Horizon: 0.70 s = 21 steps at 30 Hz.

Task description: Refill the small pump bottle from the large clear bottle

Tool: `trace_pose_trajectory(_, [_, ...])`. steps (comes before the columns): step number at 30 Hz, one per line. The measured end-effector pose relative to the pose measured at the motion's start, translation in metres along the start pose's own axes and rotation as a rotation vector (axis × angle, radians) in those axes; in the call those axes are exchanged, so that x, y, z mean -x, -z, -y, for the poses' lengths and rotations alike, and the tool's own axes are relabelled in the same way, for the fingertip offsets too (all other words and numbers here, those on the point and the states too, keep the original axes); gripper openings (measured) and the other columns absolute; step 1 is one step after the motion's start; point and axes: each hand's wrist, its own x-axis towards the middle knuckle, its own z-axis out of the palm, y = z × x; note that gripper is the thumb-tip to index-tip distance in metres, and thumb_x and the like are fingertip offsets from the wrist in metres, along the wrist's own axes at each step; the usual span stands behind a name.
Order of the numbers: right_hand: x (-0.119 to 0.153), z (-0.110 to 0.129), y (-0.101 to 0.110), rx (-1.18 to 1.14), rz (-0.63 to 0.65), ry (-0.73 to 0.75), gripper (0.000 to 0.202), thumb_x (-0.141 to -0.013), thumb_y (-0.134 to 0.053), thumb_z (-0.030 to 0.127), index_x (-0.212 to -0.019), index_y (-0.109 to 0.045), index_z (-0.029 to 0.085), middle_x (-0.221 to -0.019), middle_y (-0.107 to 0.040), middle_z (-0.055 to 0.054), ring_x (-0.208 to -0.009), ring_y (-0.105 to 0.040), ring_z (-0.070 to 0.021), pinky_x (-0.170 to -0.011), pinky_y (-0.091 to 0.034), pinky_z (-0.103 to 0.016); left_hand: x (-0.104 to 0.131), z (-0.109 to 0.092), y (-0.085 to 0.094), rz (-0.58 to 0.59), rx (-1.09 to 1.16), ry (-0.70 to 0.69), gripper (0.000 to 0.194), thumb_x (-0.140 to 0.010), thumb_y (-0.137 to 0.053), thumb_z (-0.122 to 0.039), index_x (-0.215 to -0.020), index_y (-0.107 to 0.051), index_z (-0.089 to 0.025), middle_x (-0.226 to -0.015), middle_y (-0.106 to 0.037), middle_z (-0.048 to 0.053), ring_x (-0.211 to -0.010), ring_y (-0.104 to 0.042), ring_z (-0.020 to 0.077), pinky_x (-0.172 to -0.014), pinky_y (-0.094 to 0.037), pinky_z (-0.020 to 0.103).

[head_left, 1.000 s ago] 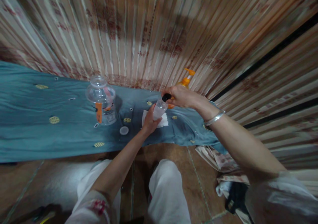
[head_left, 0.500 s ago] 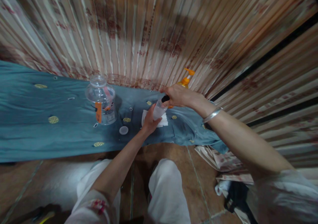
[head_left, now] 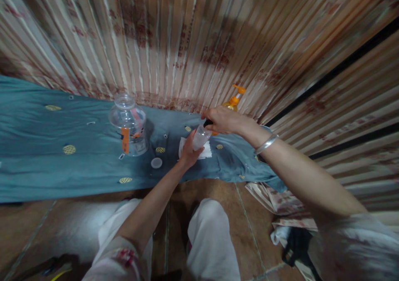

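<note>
My left hand point(head_left: 189, 151) is wrapped round a translucent plastic cup point(head_left: 201, 137), which tilts with its mouth toward my right hand. My right hand point(head_left: 222, 119) is closed on a small black object point(head_left: 208, 123) at the cup's mouth; its kind cannot be made out, and my fingers hide part of it. Under my left hand and the cup lies a white folded tissue point(head_left: 206, 152). A pump bottle point(head_left: 233, 102) with an orange top and yellow contents stands behind my right hand, which covers its lower part. A round whitish lid point(head_left: 156, 163) lies flat to the left.
A large clear plastic jar point(head_left: 132, 127) with an orange label stands at the left on the blue-green cloth point(head_left: 93, 148). Pleated curtains point(head_left: 174, 44) hang right behind the cloth and along the right side. Dark cloth items point(head_left: 297, 245) lie on the tiled floor at lower right.
The view has shifted slightly, moving things a little to the right. Both hands keep their grips, with the black object still at the cup's mouth.
</note>
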Motion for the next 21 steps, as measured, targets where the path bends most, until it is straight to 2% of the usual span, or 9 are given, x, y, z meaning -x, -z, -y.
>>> trace_pose_trajectory(1, [0.0002, 0.0005, 0.0004, 0.010, -0.007, -0.014, 0.030, -0.098, -0.069, 0.030, -0.119, -0.076, 0.010, -0.110, -0.080, -0.020, -0.109, -0.076, -0.0348, -0.089, -0.056, -0.038, -0.0001, 0.0001, -0.0002, 0.001, 0.001, -0.002, 0.088, -0.080, -0.079, -0.054, -0.152, -0.045, -0.016, -0.151, -0.059, 0.020, -0.141, -0.056, 0.0383, -0.121, -0.041, 0.056])
trace_pose_trajectory(3, [0.0007, 0.0013, 0.0009, 0.022, -0.016, -0.047, 0.035, -0.102, -0.064, 0.038, -0.110, -0.078, 0.008, -0.104, -0.080, -0.022, -0.106, -0.076, -0.0357, -0.088, -0.055, -0.040, -0.0002, 0.0002, -0.0005, 0.000, 0.005, -0.001, 0.089, -0.079, -0.079, -0.054, -0.152, -0.045, -0.016, -0.152, -0.058, 0.020, -0.141, -0.055, 0.0388, -0.121, -0.041, 0.057])
trace_pose_trajectory(5, [0.0012, 0.0017, 0.0008, -0.005, -0.016, -0.048, 0.036, -0.099, -0.068, 0.039, -0.114, -0.077, 0.008, -0.106, -0.080, -0.022, -0.106, -0.076, -0.0352, -0.089, -0.055, -0.039, -0.0001, -0.0001, -0.0007, -0.006, 0.009, 0.004, 0.088, -0.079, -0.080, -0.054, -0.151, -0.046, -0.016, -0.153, -0.057, 0.021, -0.142, -0.055, 0.0394, -0.121, -0.040, 0.058])
trace_pose_trajectory(8, [0.0009, 0.0022, -0.0014, -0.058, -0.016, -0.024, 0.037, -0.094, -0.075, 0.028, -0.126, -0.073, 0.009, -0.114, -0.080, -0.020, -0.111, -0.075, -0.0344, -0.092, -0.055, -0.038, 0.0000, -0.0006, -0.0006, -0.010, 0.014, 0.009, 0.089, -0.078, -0.081, -0.055, -0.151, -0.046, -0.017, -0.152, -0.058, 0.020, -0.142, -0.054, 0.0399, -0.122, -0.040, 0.058])
trace_pose_trajectory(10, [0.0002, 0.0033, -0.0035, -0.040, -0.033, -0.051, 0.033, -0.099, -0.068, 0.029, -0.123, -0.075, 0.007, -0.114, -0.079, -0.023, -0.114, -0.074, -0.0361, -0.095, -0.054, -0.040, -0.0001, 0.0000, -0.0005, -0.006, 0.019, 0.011, 0.093, -0.077, -0.081, -0.059, -0.152, -0.045, -0.015, -0.152, -0.058, 0.021, -0.142, -0.054, 0.0403, -0.122, -0.040, 0.056])
trace_pose_trajectory(13, [0.0000, 0.0053, -0.0042, -0.003, -0.052, -0.103, 0.038, -0.103, -0.063, 0.039, -0.113, -0.077, 0.006, -0.112, -0.078, -0.026, -0.114, -0.074, -0.0383, -0.096, -0.055, -0.043, -0.0004, 0.0025, -0.0009, -0.008, 0.010, 0.005, 0.098, -0.077, -0.079, -0.065, -0.152, -0.045, -0.013, -0.153, -0.056, 0.023, -0.142, -0.054, 0.0409, -0.122, -0.040, 0.056])
trace_pose_trajectory(17, [0.0023, 0.0062, 0.0009, -0.019, 0.016, -0.040, 0.037, -0.098, -0.070, 0.031, -0.128, -0.071, 0.009, -0.119, -0.079, -0.020, -0.115, -0.074, -0.0336, -0.095, -0.055, -0.039, -0.0008, 0.0058, -0.0024, -0.014, -0.009, -0.025, 0.095, -0.080, -0.075, -0.068, -0.153, -0.043, -0.016, -0.151, -0.058, 0.021, -0.139, -0.056, 0.0388, -0.119, -0.042, 0.055])
trace_pose_trajectory(19, [0.0033, 0.0068, 0.0032, 0.007, 0.037, -0.039, 0.036, -0.101, -0.064, 0.029, -0.129, -0.071, 0.008, -0.121, -0.078, -0.021, -0.117, -0.074, -0.0334, -0.096, -0.055, -0.039, -0.0010, 0.0065, -0.0029, -0.013, -0.015, -0.051, 0.094, -0.080, -0.074, -0.069, -0.152, -0.044, -0.015, -0.148, -0.060, 0.021, -0.136, -0.058, 0.0388, -0.116, -0.045, 0.055])
trace_pose_trajectory(21, [0.0037, 0.0075, 0.0041, 0.050, 0.035, -0.079, 0.039, -0.106, -0.055, 0.035, -0.124, -0.073, 0.005, -0.120, -0.078, -0.025, -0.117, -0.073, -0.0354, -0.095, -0.055, -0.041, -0.0011, 0.0069, -0.0029, -0.010, -0.016, -0.065, 0.093, -0.081, -0.074, -0.069, -0.151, -0.045, -0.015, -0.147, -0.061, 0.022, -0.134, -0.060, 0.0389, -0.114, -0.046, 0.054])
